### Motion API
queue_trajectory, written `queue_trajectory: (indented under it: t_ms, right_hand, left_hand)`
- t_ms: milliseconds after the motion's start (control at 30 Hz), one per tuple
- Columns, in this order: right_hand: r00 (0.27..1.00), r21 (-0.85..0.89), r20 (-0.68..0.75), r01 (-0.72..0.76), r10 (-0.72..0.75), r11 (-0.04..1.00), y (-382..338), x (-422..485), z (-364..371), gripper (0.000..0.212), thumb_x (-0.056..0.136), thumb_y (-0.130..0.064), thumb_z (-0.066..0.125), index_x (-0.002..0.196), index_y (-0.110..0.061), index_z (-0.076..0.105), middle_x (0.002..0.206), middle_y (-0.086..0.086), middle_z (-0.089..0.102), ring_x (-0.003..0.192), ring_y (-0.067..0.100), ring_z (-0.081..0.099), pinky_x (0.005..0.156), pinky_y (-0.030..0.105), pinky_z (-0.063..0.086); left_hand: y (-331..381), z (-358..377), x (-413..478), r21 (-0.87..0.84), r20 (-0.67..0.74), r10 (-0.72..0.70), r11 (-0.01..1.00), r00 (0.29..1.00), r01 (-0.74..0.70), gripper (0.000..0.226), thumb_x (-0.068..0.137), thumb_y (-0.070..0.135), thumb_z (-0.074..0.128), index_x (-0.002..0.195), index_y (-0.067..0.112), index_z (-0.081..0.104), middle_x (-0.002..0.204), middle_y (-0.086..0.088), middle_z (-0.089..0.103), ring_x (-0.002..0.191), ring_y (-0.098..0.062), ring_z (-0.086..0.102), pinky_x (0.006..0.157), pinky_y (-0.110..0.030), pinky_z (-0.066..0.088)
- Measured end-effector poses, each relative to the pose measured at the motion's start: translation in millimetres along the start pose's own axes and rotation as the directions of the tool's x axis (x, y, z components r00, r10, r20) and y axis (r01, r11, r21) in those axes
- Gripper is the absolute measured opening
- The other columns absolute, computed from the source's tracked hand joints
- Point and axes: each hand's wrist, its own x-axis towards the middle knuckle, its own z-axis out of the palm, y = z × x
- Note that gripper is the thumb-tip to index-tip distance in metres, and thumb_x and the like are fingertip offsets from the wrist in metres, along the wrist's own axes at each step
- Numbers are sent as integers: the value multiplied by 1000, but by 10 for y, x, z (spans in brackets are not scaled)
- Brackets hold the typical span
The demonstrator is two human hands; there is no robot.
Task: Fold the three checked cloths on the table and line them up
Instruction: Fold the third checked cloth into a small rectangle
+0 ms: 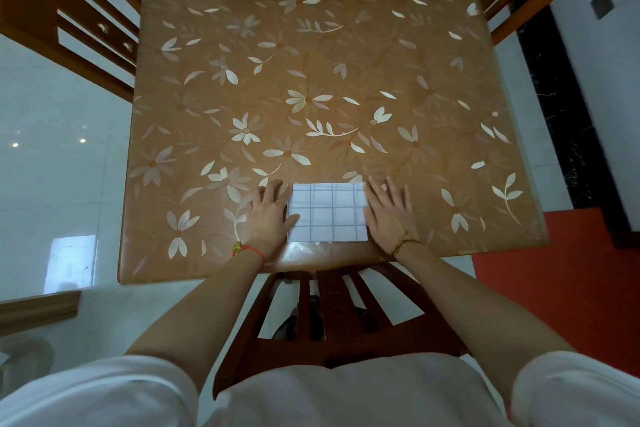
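I hold my left hand and right hand flat, fingers spread, against either side of the folded checked cloth at the bench's near edge, apparently squaring it; lining up comes next, though I see no other cloths.
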Motion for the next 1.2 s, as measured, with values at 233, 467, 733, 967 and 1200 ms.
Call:
queue_trajectory:
  t_ms: [233,467,733,967,1200]
  right_hand:
    - [992,52,-93,95,-90,994,-356,145,-264,58,99,-40,22,153,-18,25,161,-2,18,149,25,10,118,54,17]
    - [934,13,99,343,-342,939,-963,403,-246,54,102,-33,24,154,-23,18,162,-8,13,150,23,4,120,51,7]
    - [928,19,220,303,-300,953,-953,444,-244,55,102,-31,20,155,-29,5,162,-14,2,150,23,-4,120,53,-1]
    - [928,12,211,312,-308,950,-950,425,-201,56,102,-30,21,155,-29,3,162,-14,-1,150,24,-7,119,55,-2]
    - [983,398,-174,122,-55,909,-755,235,-86,53,94,-19,47,146,-19,35,151,4,35,138,25,31,115,44,29]
  left_hand:
    - [-10,21,-75,-69,-36,9,998,999,-11,64,93,38,59,149,20,36,152,-5,33,132,-35,27,105,-51,37]
    - [-83,97,-134,-32,-22,41,999,999,-42,65,92,34,59,150,15,35,154,1,34,131,-32,27,105,-51,40]
    - [-111,110,-287,93,-98,166,983,981,-157,49,73,25,75,121,23,66,138,-2,53,125,-32,43,86,-46,50]
    - [-244,241,-619,-185,-142,206,955,968,-230,28,76,24,82,103,17,77,121,-1,61,116,-25,45,93,-43,49]
    - [24,68,-579,-582,-64,-276,791,959,189,22,84,20,70,106,18,68,108,4,61,97,-12,56,83,-19,45]
